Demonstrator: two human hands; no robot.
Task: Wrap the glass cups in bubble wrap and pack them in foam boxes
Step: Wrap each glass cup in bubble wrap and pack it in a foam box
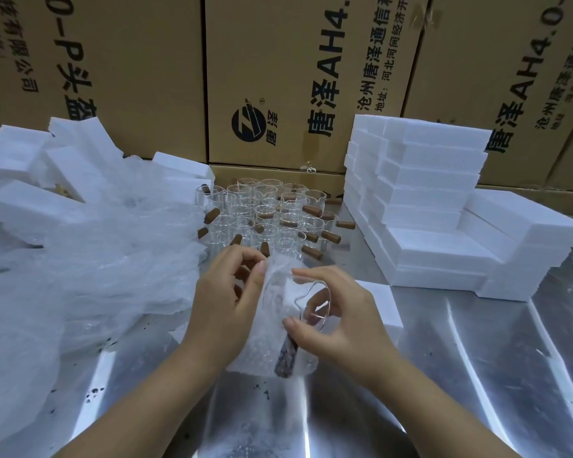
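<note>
Near tabletop: Bare, reflective metal tabletop (477, 375) runs from the near edge up to both hands and out to the right. This is the widest open room in the scene.
Left edge: A heap of loose wrap (96, 276) crowds the left side, its fringe just beside the left forearm.
Bubble wrap sheet: A single bubble wrap sheet (265, 352) lies between the two hands, its far end lifted off the tabletop.
Left hand: The left hand (225, 299) pinches the sheet's raised far edge between thumb and curled fingers.
Right hand: The right hand (341, 319) curls thumb and fingers round the rim of a glass cup (311, 302).
Glass cup: It is tipped on its side against the sheet, mouth toward the right hand, and its dark wooden handle (286, 358) points to the near edge.
Foam box: One white foam box (384, 302) sits just behind the right hand, partly hidden.
Waiting cups: A tight cluster of cups (268, 213) stands beyond the hands, closing the far side.
Right stack: Stacked foam boxes (427, 193) wall off the far right.
Far left: Loose foam pieces (30, 180) lie tumbled behind the heap.
Backdrop: Printed cardboard cartons (278, 77) line the far edge.
</note>
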